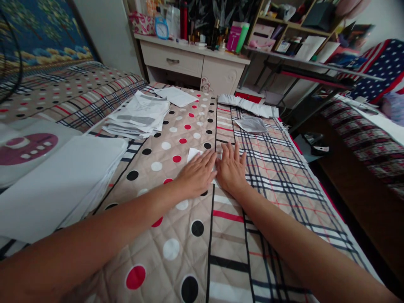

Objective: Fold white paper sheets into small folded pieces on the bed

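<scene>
Currently laying the left hand [198,173] palm down over a small white paper [193,154] on the patterned quilt [151,248], and stretching its fingers out nearly side by side, with only slim gaps. Also resting the right hand [232,168] palm down just beside it, spreading those fingers forward and apart, and bringing the two thumbs close together. Showing the paper only at its far left corner and in small bits between the hands, so hiding too much to tell how far under the right hand it reaches.

Farther forward on the left, piling printed sheets [139,115] loosely on the quilt, near a flat white sheet [176,97]. Nearer on the left, stacking large blank papers [63,181] partly over a white plastic bag [28,147] with a pink print. Beyond the right hand, lying on the plaid part: a flat translucent packet [252,124] and, farther off, a long crinkled white package [248,105]. Past the quilt's far edge, facing a pale dresser [176,59] and holding up on its top a blue clock [161,28], a red bottle [184,21] and a green tube [242,38].
</scene>
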The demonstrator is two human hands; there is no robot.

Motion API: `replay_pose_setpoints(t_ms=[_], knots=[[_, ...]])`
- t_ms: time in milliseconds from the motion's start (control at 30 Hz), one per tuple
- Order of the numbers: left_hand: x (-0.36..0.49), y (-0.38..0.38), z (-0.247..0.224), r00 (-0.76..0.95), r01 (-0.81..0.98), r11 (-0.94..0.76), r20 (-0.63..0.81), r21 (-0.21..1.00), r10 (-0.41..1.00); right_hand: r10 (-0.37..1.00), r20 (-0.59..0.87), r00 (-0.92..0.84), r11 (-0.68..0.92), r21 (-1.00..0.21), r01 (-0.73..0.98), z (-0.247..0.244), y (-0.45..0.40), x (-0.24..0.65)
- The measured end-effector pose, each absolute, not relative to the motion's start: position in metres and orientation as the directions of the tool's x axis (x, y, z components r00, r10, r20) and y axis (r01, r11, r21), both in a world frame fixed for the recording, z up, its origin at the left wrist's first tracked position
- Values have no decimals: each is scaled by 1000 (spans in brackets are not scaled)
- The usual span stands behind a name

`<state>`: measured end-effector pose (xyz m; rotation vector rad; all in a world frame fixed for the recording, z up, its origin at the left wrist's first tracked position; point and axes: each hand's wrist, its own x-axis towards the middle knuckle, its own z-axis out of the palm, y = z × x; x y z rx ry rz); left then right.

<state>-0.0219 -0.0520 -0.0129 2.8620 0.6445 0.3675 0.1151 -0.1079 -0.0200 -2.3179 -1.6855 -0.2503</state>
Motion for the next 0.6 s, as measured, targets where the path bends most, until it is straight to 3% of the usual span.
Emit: replay_pose_setpoints(t_ms=[233,333,433,533,600], knots=[[-70,-41,-13,876,457,-882,114,118,469,896,339,288,-277,-82,957,-14,-109,116],[-71,-44,-11,860,485,-867,118,116,496,915,372,156,-137,-78,988,3,-108,100],[-64,-48,-11,855,483,-866,141,133,499,940,342,-11,94,-226,970,15,-103,65],[-59,-49,-13,799,566,-806,128,175,588,968,249,32,91,-469,878,11,-95,32],[-58,-48,-14,736,635,-743,127,213,665,976,215,46,69,-498,865,3,-92,26]])
